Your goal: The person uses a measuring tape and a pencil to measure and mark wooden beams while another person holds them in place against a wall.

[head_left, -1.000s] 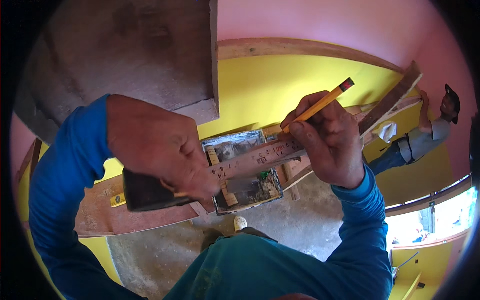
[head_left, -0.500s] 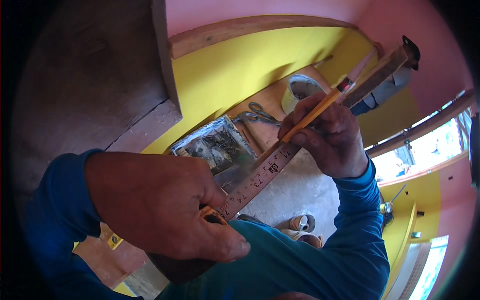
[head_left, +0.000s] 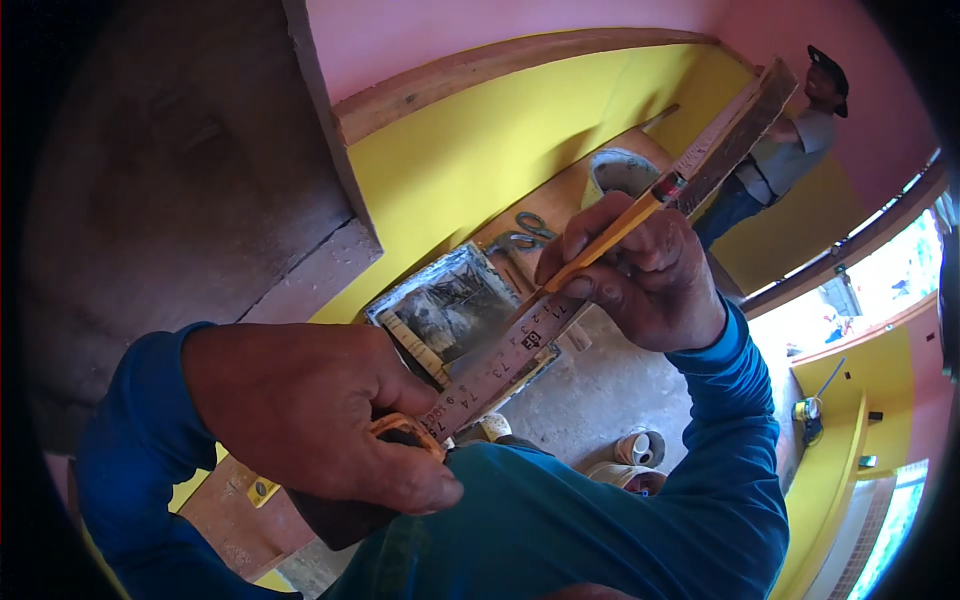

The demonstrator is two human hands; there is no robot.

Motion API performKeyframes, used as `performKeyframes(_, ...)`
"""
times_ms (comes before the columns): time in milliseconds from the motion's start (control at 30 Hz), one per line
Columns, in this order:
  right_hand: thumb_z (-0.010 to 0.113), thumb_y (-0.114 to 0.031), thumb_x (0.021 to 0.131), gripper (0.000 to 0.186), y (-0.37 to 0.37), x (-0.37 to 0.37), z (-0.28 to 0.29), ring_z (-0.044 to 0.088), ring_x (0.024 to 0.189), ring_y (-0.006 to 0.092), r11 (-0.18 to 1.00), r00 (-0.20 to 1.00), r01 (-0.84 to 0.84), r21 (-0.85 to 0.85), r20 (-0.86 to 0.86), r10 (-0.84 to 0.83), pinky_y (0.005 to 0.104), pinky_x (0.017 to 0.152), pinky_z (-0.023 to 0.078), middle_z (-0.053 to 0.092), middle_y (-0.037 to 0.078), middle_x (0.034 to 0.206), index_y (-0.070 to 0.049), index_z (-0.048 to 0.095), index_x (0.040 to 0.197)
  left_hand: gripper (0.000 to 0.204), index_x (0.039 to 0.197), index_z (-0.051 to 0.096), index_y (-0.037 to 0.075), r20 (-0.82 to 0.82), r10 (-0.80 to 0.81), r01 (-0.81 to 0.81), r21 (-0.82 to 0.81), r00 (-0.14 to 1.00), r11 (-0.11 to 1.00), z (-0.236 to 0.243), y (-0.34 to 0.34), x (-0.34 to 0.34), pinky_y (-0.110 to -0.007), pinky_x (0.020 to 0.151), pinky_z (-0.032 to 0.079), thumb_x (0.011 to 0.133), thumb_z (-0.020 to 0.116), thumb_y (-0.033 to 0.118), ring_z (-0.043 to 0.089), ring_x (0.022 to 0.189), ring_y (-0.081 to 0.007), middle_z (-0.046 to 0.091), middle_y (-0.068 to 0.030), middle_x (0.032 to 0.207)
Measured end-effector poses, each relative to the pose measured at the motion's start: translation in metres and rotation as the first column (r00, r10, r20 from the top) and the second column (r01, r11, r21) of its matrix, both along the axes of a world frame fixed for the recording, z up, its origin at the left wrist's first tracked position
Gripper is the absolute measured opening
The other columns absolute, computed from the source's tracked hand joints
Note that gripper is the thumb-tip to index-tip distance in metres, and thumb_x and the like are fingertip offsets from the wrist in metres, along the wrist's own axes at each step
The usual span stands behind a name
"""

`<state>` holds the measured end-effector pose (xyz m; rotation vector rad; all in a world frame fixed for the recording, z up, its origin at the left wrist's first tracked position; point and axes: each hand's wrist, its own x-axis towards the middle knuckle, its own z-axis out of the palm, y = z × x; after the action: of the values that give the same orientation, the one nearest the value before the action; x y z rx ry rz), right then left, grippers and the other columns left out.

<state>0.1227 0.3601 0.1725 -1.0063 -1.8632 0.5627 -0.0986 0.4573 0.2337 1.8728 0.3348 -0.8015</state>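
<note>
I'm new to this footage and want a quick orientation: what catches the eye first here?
The two hands fill the middle: the left hand clamps a tape measure against a wooden strip, while the right hand holds a yellow pencil to it. Behind them curves a bright yellow wall, and another person stands at upper right.

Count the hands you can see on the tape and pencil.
2. The left hand grips the tape measure case at lower left; the right hand holds the pencil against the tape's blade, upper right.
</note>
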Motion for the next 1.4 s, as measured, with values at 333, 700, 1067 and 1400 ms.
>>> performKeyframes(333, 0.058, 0.002, 0.071, 0.012, 0.009, 0.005, 0.001, 0.060, 0.073, 0.0176, 0.996, 0.991, -0.042, 0.082, 0.131, 0.032, 0.0261, 0.060, 0.050, 0.055, 0.006, 0.078, -0.001, 0.052, 0.080, 0.058, 0.104, 0.052, -0.004, -0.052, 0.014, -0.007, 0.150, 0.999, 0.989, 0.010, -0.007, 0.005, -0.022, 0.054, 0.046, 0.069, 0.060, 0.041, 0.057, 0.056, -0.0149, 0.060, -0.0105, 0.073)
performKeyframes(700, 0.056, 0.009, 0.069, 0.013, 0.012, 0.010, -0.001, 0.059, 0.079, 0.0189, 0.985, 0.982, -0.166, 0.040, 0.100, 0.161, 0.0269, 0.065, 0.051, 0.054, 0.008, 0.080, 0.000, 0.053, 0.079, 0.050, 0.077, 0.055, -0.008, 0.344, 0.085, -0.231, 0.410, 0.935, 0.882, 0.013, -0.051, -0.006, -0.029, 0.039, 0.041, 0.067, 0.059, 0.040, 0.051, 0.038, -0.0233, 0.050, -0.0155, 0.047)
performKeyframes(1067, 0.060, 0.003, 0.067, 0.009, 0.021, 0.009, -0.003, 0.059, 0.060, 0.0229, 0.972, 0.991, -0.134, 0.194, 0.056, 0.126, 0.0278, 0.052, 0.045, 0.056, 0.006, 0.072, -0.002, 0.055, 0.072, 0.052, 0.076, 0.056, -0.009, 0.135, 0.112, -0.168, 0.535, 0.985, 0.828, 0.024, -0.055, 0.005, -0.029, 0.039, 0.043, 0.067, 0.058, 0.043, 0.054, 0.040, -0.0253, 0.052, -0.0184, 0.050)
performKeyframes(1400, 0.057, 0.009, 0.069, 0.012, 0.022, 0.014, 0.004, 0.060, 0.075, 0.0204, 0.973, 0.973, -0.206, 0.103, 0.126, 0.193, 0.0264, 0.063, 0.051, 0.055, 0.008, 0.075, 0.001, 0.051, 0.075, 0.050, 0.080, 0.057, -0.009, -0.003, 0.160, -0.132, 0.544, 0.987, 0.829, 0.024, -0.055, 0.006, -0.031, 0.042, 0.045, 0.066, 0.057, 0.040, 0.056, 0.044, -0.0255, 0.055, -0.0184, 0.054)
